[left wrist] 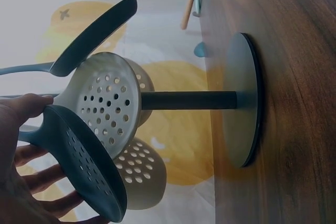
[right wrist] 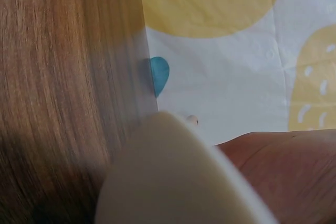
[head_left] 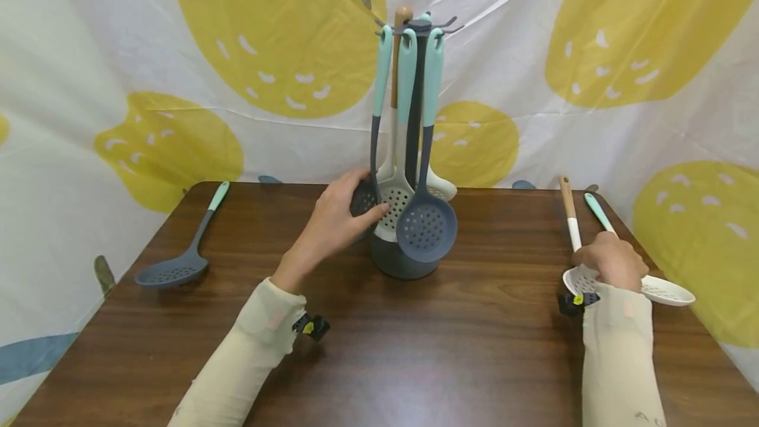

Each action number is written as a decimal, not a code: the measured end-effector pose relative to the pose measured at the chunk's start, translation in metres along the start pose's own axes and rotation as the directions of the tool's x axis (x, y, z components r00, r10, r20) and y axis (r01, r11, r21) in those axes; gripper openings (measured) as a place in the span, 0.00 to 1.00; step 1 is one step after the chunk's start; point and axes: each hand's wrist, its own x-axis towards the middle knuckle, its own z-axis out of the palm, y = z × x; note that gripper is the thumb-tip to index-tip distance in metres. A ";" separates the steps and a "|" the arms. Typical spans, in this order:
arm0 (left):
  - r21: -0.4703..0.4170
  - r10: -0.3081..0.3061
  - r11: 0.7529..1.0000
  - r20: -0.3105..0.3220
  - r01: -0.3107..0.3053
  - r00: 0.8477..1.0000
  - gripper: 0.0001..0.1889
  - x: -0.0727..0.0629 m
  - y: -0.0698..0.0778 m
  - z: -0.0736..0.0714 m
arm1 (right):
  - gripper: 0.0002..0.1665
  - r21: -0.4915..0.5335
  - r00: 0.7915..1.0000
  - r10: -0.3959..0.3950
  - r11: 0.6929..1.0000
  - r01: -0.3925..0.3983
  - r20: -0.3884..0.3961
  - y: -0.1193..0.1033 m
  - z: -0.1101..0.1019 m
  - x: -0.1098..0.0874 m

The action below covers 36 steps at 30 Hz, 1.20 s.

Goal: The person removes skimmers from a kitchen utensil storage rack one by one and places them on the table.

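A utensil stand (head_left: 405, 265) with a dark round base holds several hanging utensils. My left hand (head_left: 340, 216) grips the dark slotted spoon (left wrist: 84, 156) on its left side, thumb near the neck and fingers behind the head. Beside it hang a white skimmer (head_left: 396, 199) and a dark skimmer (head_left: 427, 229), both mint-handled. At the right, my right hand (head_left: 613, 261) holds a white slotted spoon with a wooden handle (head_left: 567, 206); its fingertips are hidden. The white head (right wrist: 168, 177) fills the lower right wrist view, blurred. Under that hand a white mint-handled slotted spoon (head_left: 667, 290) lies on the table.
A dark slotted turner (head_left: 174, 271) with a mint handle lies on the table's left side. Bare hooks (head_left: 447, 26) show at the stand's top right. A lemon-patterned cloth (head_left: 486, 51) hangs behind the wooden table (head_left: 427, 361).
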 end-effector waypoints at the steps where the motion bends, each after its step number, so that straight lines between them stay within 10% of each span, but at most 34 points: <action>1: -0.002 0.001 1.000 0.000 -0.001 1.000 0.36 0.000 0.000 0.000 | 0.24 -0.006 1.000 0.000 1.000 0.000 -0.003 0.000 0.000 0.000; 36: -0.019 0.009 1.000 -0.001 -0.009 1.000 0.35 -0.006 0.000 0.011 | 0.18 0.014 0.997 -0.054 0.998 0.053 0.050 0.013 0.001 -0.004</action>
